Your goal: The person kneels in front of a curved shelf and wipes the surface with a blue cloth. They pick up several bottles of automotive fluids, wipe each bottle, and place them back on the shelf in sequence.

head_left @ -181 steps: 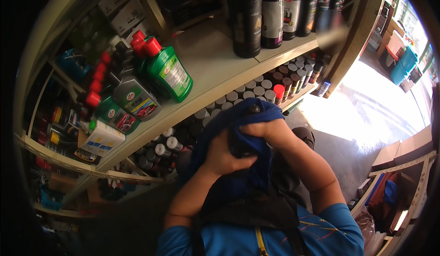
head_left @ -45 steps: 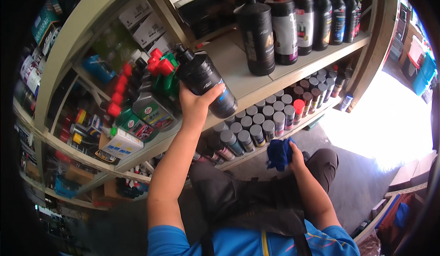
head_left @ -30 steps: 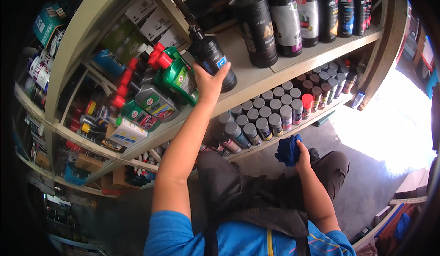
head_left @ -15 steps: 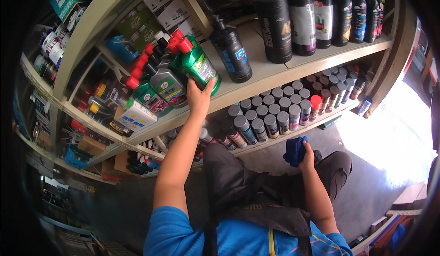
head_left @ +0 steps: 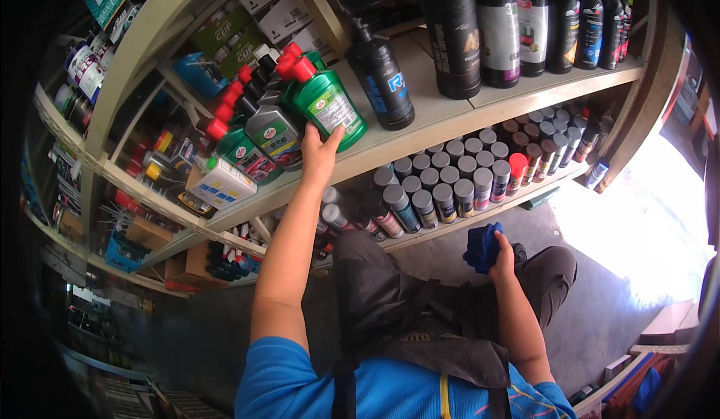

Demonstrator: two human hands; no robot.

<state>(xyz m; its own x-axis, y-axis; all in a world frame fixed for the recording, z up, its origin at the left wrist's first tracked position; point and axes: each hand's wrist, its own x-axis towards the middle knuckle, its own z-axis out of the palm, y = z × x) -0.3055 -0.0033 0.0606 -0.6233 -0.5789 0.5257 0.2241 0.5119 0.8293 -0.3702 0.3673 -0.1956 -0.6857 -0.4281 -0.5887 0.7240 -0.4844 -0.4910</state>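
Bottle (head_left: 330,105), green, rises above our left grip (head_left: 320,153), which holds its lower part, upper left of centre. Lower right of centre, our right grip (head_left: 504,257) clutches blue cloth (head_left: 481,249).

Just left of the left hand's (head_left: 321,155) fingers, a grey bottle (head_left: 274,135) crowded the way; right of them, beyond the gripped green bottle (head_left: 330,104), stood 1 black pump bottle (head_left: 382,85). Farther right, bare shelf (head_left: 426,108) offered passage before 1 larger black bottle (head_left: 451,40).

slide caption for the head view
Left hand grasps a green red-capped bottle at a shelf; right hand holds a blue cloth.
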